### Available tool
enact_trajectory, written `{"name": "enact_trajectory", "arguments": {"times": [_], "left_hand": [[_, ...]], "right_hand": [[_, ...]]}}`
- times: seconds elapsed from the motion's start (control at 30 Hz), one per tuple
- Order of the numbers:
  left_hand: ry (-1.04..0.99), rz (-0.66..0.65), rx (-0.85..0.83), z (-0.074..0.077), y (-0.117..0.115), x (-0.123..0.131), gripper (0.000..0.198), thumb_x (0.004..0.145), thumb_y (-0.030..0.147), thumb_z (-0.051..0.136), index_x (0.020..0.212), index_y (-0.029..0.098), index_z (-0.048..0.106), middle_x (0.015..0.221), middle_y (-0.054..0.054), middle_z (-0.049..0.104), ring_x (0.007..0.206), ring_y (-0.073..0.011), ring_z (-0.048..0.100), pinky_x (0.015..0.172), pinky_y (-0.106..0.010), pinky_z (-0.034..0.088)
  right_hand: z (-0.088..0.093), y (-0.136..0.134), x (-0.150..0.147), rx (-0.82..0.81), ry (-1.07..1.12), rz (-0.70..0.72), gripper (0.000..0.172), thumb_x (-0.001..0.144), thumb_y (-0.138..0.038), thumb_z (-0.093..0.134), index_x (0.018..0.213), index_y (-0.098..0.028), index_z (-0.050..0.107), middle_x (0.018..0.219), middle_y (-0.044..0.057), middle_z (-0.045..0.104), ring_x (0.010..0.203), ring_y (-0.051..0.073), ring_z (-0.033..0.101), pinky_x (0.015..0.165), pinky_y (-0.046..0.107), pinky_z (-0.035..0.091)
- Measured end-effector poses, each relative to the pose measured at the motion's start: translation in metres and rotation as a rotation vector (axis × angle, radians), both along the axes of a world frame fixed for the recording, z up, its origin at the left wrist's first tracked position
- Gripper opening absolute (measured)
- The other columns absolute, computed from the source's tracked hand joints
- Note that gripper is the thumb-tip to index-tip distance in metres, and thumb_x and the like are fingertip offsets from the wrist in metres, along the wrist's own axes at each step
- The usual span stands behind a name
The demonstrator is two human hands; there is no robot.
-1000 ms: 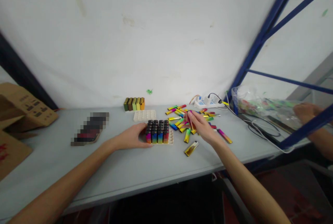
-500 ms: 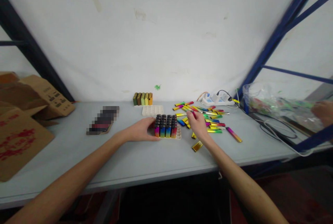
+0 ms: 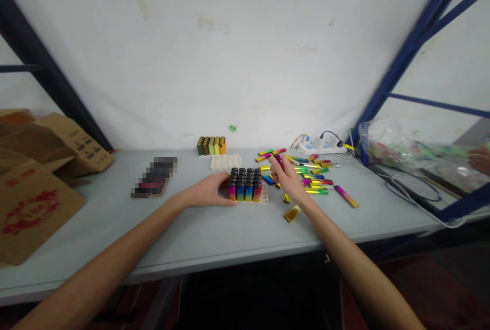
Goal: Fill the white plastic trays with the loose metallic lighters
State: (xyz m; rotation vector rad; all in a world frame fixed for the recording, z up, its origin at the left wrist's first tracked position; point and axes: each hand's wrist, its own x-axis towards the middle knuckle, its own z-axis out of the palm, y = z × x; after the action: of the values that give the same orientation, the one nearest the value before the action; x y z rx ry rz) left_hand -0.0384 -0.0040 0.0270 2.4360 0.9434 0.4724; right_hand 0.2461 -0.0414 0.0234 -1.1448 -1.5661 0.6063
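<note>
Black-topped lighters (image 3: 245,187) in rainbow colours stand upright in close rows on a white holed tray (image 3: 264,196); holes show along its right side. My left hand (image 3: 210,189) is closed around the left side of this block, thumb in front and fingers partly hidden behind. Just right of the block, my right hand (image 3: 286,175) pinches a purple lighter (image 3: 278,158), whose lower part is hidden by the fingers. Beneath and beyond that hand lies a loose heap of shiny lighter-sized pieces (image 3: 317,177), many gold or multicoloured.
Behind the block are a second white holed tray (image 3: 225,162) and a group of green-to-orange lighters (image 3: 211,146). A phone (image 3: 155,177) and cardboard boxes (image 3: 42,207) lie left. A power strip (image 3: 321,145), cables and plastic bags (image 3: 383,141) are right. Another person's hand (image 3: 480,159) shows at the right edge.
My right hand has risen slightly from the heap and turned, and the purple lighter now shows more above the fingers. My left hand stays on the block. The other person's hand has shifted.
</note>
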Motion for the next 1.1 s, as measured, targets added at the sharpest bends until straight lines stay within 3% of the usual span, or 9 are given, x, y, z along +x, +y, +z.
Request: {"name": "enact_trajectory", "arguments": {"times": [0.13,0.3,0.5,0.63,0.8,0.93,1.1], "left_hand": [[-0.003,-0.009,-0.039,0.001,0.004,-0.001,0.072,0.069,0.062,0.085,0.122,0.017,0.068,0.122,-0.012,0.073,0.109,-0.0335,0.068,0.097,-0.043,0.054],[-0.036,-0.057,-0.121,0.002,0.010,-0.004,0.066,0.072,0.059,0.083,0.121,0.017,0.069,0.120,-0.010,0.075,0.110,-0.0318,0.068,0.099,-0.043,0.054],[-0.043,-0.064,-0.127,0.001,0.014,-0.008,0.061,0.074,0.060,0.081,0.117,0.018,0.070,0.114,-0.009,0.076,0.113,-0.0329,0.068,0.102,-0.043,0.053],[-0.020,-0.020,-0.049,0.001,0.010,-0.005,0.069,0.071,0.062,0.082,0.121,0.018,0.068,0.120,-0.011,0.074,0.115,-0.0339,0.067,0.104,-0.044,0.052],[0.029,0.073,0.078,-0.006,0.008,0.002,0.084,0.060,0.070,0.086,0.121,0.016,0.066,0.125,-0.014,0.070,0.116,-0.0371,0.065,0.105,-0.047,0.051],[0.028,0.110,0.111,-0.012,0.011,0.005,0.081,0.057,0.073,0.087,0.113,0.017,0.068,0.118,-0.013,0.069,0.111,-0.0371,0.065,0.100,-0.047,0.052],[0.010,0.108,0.087,-0.013,0.011,0.004,0.079,0.060,0.070,0.087,0.115,0.017,0.068,0.122,-0.013,0.068,0.115,-0.0364,0.064,0.103,-0.047,0.051]], "right_hand": [[0.003,0.000,0.005,0.151,-0.248,0.007,0.045,0.102,-0.061,0.047,0.086,-0.022,0.060,0.087,0.005,0.062,0.088,0.022,0.056,0.078,0.032,0.044],[0.007,-0.006,0.007,0.064,-0.391,-0.032,0.046,0.104,-0.054,0.048,0.071,-0.023,0.044,0.061,-0.003,0.045,0.060,0.015,0.043,0.060,0.030,0.032],[0.008,-0.007,0.005,0.025,-0.475,-0.025,0.041,0.104,-0.047,0.053,0.072,-0.021,0.053,0.060,-0.002,0.057,0.056,0.015,0.050,0.058,0.028,0.031],[0.005,-0.003,0.007,0.010,-0.556,-0.009,0.042,0.103,-0.045,0.058,0.069,-0.021,0.053,0.060,-0.001,0.060,0.055,0.014,0.050,0.058,0.028,0.031],[0.007,-0.002,0.016,0.067,-0.652,0.068,0.032,0.102,-0.039,0.063,0.077,-0.019,0.059,0.067,0.000,0.065,0.060,0.015,0.054,0.062,0.026,0.033],[0.010,-0.003,0.019,0.062,-0.720,0.091,0.026,0.101,-0.036,0.064,0.083,-0.017,0.063,0.074,0.003,0.068,0.065,0.016,0.057,0.064,0.026,0.035],[0.013,-0.006,0.011,-0.003,-0.750,0.162,0.016,0.100,-0.028,0.065,0.091,-0.015,0.067,0.083,0.006,0.071,0.071,0.017,0.058,0.066,0.027,0.037]]}}
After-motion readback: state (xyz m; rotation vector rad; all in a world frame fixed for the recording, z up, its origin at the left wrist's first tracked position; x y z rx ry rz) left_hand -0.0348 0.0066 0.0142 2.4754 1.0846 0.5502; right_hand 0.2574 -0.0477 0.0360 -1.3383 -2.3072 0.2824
